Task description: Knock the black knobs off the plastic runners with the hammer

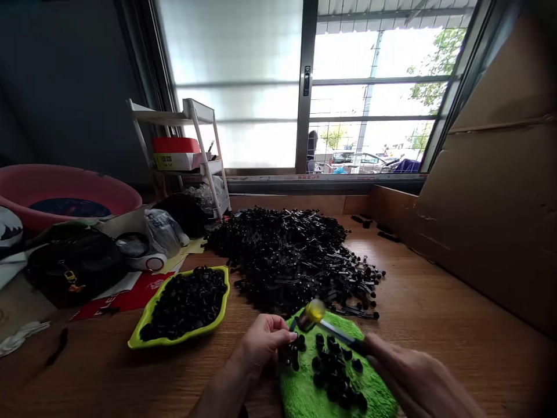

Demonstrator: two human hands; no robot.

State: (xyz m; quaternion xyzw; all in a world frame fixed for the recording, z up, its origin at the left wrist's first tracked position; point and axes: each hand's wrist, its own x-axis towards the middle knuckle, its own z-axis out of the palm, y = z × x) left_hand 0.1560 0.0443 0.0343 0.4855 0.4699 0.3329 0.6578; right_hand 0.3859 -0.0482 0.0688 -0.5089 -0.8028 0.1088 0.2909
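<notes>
L hand (pixel 261 342) fingers pinch a small black part (pixel 290 354) at the green towel's (pixel 304 395) 9 o'clock edge. R hand (pixel 409 377) grips a yellow-headed hammer (pixel 331 331), head just above it. Loose black caps (pixel 335 371) lie on the towel. Wooden table (pixel 435 302): big pile of black pcs (pixel 291 255) at 12, green tray (pixel 187 337) w/ caps at 10. Cardboard wall (pixel 491 191) at 3, window (pixel 369 116) behind.
</notes>
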